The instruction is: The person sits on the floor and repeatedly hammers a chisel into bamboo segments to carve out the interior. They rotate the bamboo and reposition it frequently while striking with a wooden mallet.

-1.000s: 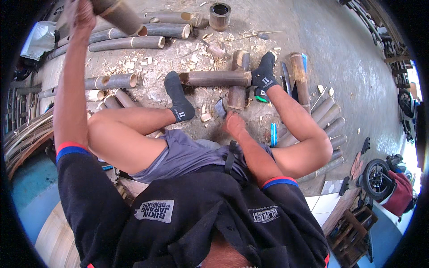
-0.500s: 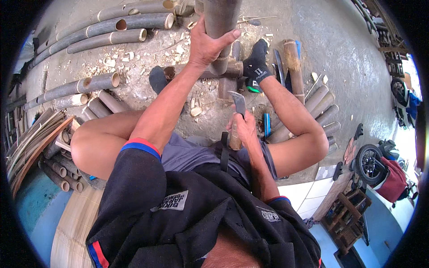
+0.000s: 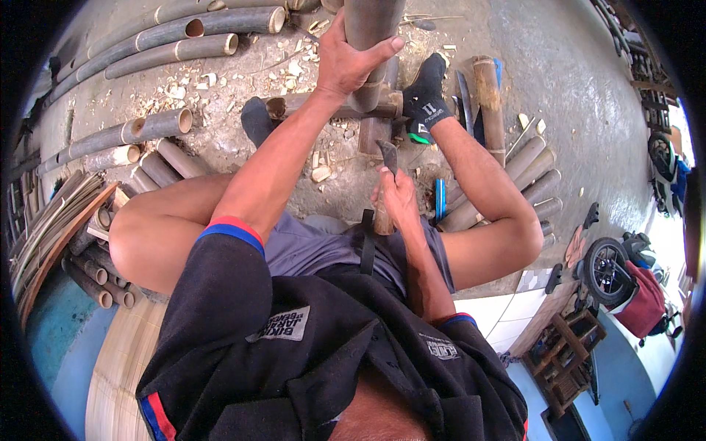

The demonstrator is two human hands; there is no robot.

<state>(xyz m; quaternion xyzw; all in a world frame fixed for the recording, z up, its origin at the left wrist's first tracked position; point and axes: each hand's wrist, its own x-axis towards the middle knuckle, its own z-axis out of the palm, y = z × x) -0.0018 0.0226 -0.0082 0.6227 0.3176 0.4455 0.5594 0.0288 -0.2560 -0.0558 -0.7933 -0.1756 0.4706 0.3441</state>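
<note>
My left hand [image 3: 344, 65] grips a thick grey-brown bamboo tube [image 3: 373, 26] at the top of the view, thumb across its near side. The tube stands steeply, its lower end by a bamboo piece [image 3: 382, 105] lying crosswise between my feet; whether they touch I cannot tell. Close to my lap, my right hand [image 3: 399, 192] is closed round a short knife [image 3: 387, 155] with a curved dark blade and a wooden handle [image 3: 383, 220]. The blade points up toward the tube and is apart from it. Beneath the crosswise piece lies a wooden block [image 3: 373, 137].
Long bamboo poles [image 3: 213, 28] with cut holes lie at the far left. Pale chips [image 3: 176, 92] litter the floor. Right of my foot lie a long dark blade [image 3: 465, 99] and another bamboo length [image 3: 485, 103]. Cut tubes [image 3: 533, 165] flank my right leg; split strips [image 3: 55, 228] are heaped left.
My left hand and the tube have shifted slightly right. The knife has turned a little, its blade now more edge-on, and my right hand has moved slightly left.
</note>
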